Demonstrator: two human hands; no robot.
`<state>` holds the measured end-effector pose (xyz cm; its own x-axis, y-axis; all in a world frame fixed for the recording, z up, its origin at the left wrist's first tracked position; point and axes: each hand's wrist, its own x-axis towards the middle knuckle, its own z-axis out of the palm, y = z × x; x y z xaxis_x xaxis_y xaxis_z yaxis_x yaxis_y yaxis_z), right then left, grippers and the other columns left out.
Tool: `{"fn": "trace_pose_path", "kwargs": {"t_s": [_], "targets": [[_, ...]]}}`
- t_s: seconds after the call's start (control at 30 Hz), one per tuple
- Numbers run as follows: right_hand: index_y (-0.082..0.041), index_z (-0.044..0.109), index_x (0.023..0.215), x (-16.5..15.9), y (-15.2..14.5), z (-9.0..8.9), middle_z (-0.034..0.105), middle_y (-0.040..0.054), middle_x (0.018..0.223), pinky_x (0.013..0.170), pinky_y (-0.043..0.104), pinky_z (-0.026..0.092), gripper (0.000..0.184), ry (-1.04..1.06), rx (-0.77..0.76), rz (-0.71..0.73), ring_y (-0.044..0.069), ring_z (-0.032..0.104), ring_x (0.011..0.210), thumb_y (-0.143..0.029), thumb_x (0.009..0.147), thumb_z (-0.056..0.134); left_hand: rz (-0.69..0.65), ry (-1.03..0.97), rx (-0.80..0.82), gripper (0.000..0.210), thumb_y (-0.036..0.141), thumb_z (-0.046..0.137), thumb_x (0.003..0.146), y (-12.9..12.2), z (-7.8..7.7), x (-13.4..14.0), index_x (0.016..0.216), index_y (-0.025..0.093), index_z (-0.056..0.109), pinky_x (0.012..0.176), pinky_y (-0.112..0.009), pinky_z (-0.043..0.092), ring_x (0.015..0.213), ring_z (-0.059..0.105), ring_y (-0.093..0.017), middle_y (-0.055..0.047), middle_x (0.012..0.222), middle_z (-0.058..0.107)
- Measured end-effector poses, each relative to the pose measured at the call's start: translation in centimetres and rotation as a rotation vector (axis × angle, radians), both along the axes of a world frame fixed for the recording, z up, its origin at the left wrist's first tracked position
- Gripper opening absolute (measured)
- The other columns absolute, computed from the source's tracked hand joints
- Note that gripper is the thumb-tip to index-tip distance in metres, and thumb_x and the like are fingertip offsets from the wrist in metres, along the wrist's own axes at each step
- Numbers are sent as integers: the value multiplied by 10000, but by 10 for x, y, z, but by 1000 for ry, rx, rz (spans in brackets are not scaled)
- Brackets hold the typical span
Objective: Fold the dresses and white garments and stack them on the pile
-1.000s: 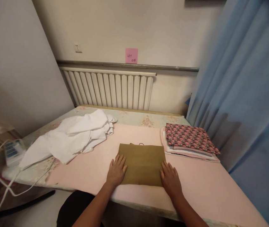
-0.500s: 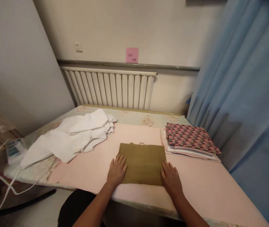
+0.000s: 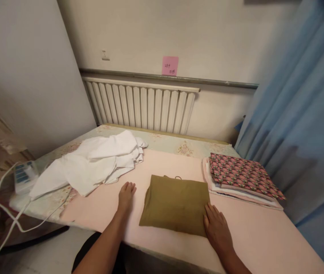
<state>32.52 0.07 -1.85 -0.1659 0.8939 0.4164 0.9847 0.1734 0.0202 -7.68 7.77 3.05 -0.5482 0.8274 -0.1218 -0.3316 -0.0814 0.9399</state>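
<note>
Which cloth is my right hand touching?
The folded olive cloth; the right hand rests on its edge. The crumpled white cloth and patterned folded cloth lie untouched.

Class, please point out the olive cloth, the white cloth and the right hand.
Olive cloth (image 3: 176, 205), head view: middle of its upper face.
White cloth (image 3: 95, 161), head view: middle of the rumpled heap.
Right hand (image 3: 218, 227), head view: back of the hand.

On the worktop (image 3: 169, 144), your right hand (image 3: 218, 227) touches the olive cloth (image 3: 176, 205) near the front edge, your left hand (image 3: 126, 198) apart; white cloth (image 3: 90, 163) lies toward the left edge, patterned cloth (image 3: 244, 174) the right.
</note>
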Motion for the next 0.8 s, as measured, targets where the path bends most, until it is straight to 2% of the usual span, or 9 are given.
{"fn": "trace_pose_path", "kwargs": {"t_s": [0.17, 0.33, 0.47, 0.57, 0.8], "targets": [[-127, 541, 1320, 3, 3, -8, 543, 118, 1387, 1086, 469, 324, 467, -4, 10, 11, 293, 441, 1321, -308, 963, 301, 43, -363, 36, 169, 135, 578, 872, 29, -4, -34, 1028, 191, 544, 974, -374, 514, 1060, 650, -169, -116, 1138, 634], [-136, 507, 1340, 8, 5, -16, 539, 120, 1390, 1073, 484, 364, 457, -14, 31, 38, 287, 459, 1313, -307, 966, 309, 31, -582, 48, 148, 97, 539, 888, 55, -6, -55, 1001, 190, 563, 982, -376, 512, 1090, 641, -169, -113, 1169, 638], [-117, 494, 1355, 12, 7, -17, 545, 125, 1385, 1050, 486, 407, 477, -39, 43, 48, 296, 492, 1286, -337, 964, 331, -6, -682, 38, 123, 159, 483, 937, 73, -3, -66, 971, 181, 599, 956, -429, 527, 1114, 632, -198, -122, 1169, 649], [-96, 509, 1347, 14, 8, -14, 551, 135, 1376, 1037, 468, 436, 493, -52, 23, 68, 299, 518, 1263, -356, 961, 347, -17, -723, 47, 169, 196, 448, 961, 83, 1, -69, 970, 170, 615, 913, -409, 552, 1113, 636, -203, -122, 1149, 657], [-95, 562, 1301, 15, 7, -5, 575, 145, 1345, 993, 434, 496, 477, -61, 15, 112, 295, 556, 1230, -321, 946, 337, 95, -729, -4, 98, 134, 501, 930, 97, 5, -71, 887, 173, 580, 863, -358, 573, 948, 684, -157, -65, 957, 670]]}}
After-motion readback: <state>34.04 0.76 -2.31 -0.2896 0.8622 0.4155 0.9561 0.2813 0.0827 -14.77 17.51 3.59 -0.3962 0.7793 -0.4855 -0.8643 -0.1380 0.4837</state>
